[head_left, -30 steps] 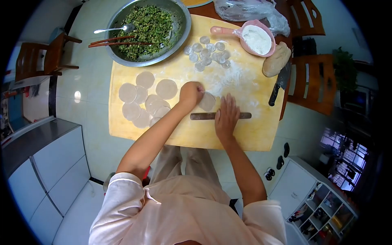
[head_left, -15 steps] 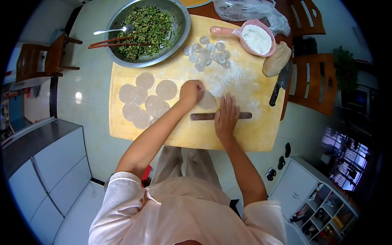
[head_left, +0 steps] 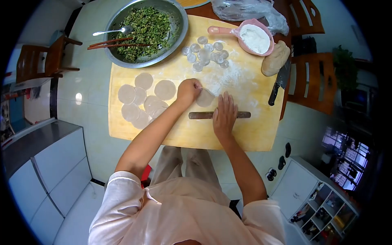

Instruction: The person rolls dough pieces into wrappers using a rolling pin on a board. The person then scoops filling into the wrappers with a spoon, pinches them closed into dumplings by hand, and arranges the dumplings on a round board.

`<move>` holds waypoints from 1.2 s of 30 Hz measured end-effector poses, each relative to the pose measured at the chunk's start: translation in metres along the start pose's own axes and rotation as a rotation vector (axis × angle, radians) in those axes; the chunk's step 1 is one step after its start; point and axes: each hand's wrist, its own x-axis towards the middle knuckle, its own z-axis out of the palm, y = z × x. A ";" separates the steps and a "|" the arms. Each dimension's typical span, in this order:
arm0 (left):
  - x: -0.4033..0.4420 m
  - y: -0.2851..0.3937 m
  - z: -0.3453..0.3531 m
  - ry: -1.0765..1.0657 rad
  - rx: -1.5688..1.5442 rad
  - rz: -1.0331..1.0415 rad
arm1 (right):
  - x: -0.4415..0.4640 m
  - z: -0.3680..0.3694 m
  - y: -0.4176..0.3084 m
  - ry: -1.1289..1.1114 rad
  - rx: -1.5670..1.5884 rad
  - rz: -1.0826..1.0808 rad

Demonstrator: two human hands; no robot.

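Dough circle (head_left: 205,98) mid-frame: our left hand (head_left: 188,92) pinches its edge; our right hand (head_left: 224,118), fingers nearly together, crosses the rolling pin (head_left: 242,115).

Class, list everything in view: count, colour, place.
Board: one, yellow, centre
Bowl: one, silver, far left
Mix: one, green, bowl
Spoon: one, silver, bowl
Chopsticks: two, brown, bowl
Dough rounds: several, pale, left
Dough pieces: many, pale, far
Rolling pin: one, brown, near
Scoop: one, pink, right
Powder: some, white, scoop, board
Dough lump: one, beige, right
Knife: one, dark, right
Bag: one, clear, far
Chairs: three, brown, sides
Cabinets: two, white, sides
Left hand: one, bare, pinching round
Right hand: one, bare, on pin
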 end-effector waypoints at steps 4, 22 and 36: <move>-0.004 0.007 -0.005 -0.145 0.141 0.019 | 0.045 0.011 0.003 0.083 -0.011 0.005; -0.008 0.027 -0.001 0.021 0.361 0.168 | 0.096 0.017 0.003 0.173 0.004 0.016; -0.006 0.010 0.003 -0.075 0.043 0.024 | 0.071 0.008 -0.003 0.164 0.040 0.001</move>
